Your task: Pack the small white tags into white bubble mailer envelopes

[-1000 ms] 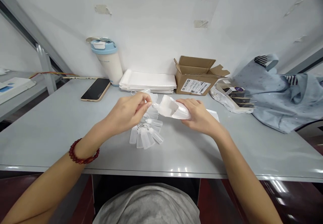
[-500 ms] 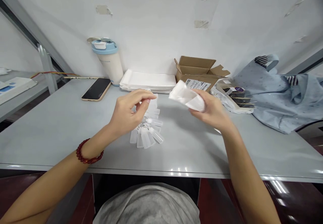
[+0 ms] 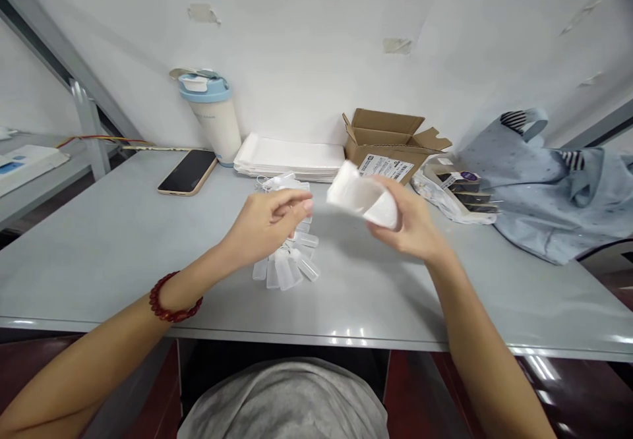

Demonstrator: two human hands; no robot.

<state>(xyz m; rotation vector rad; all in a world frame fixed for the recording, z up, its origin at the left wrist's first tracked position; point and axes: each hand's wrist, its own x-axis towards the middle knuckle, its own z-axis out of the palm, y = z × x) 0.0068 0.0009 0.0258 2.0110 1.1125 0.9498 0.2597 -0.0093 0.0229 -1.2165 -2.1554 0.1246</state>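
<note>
My right hand (image 3: 410, 218) grips a white foam pouch (image 3: 353, 195) above the table. The pouch is bowed so that its mouth gapes toward me and its other end tilts up to the left. My left hand (image 3: 271, 225) hovers left of the pouch, apart from it, with thumb and forefinger pressed together; anything between them is too small or hidden to make out. Beneath that hand lie several clear plastic tags (image 3: 287, 271), fanned out on the table, with more above them partly covered by my fingers. Thin loops show at the far tags.
Along the wall stand a cream tumbler (image 3: 217, 126) with a blue lid, a stack of white pouches (image 3: 291, 155) and an opened cardboard box (image 3: 386, 139). A phone (image 3: 188, 172) lies at left. Right of the box are a plastic-wrapped tray (image 3: 457, 195) and blue cloth (image 3: 539, 188).
My left hand has dropped slightly and shifted right, uncovering the far tags. The pouch in my right hand has moved a little left, and its mouth shows wider.
</note>
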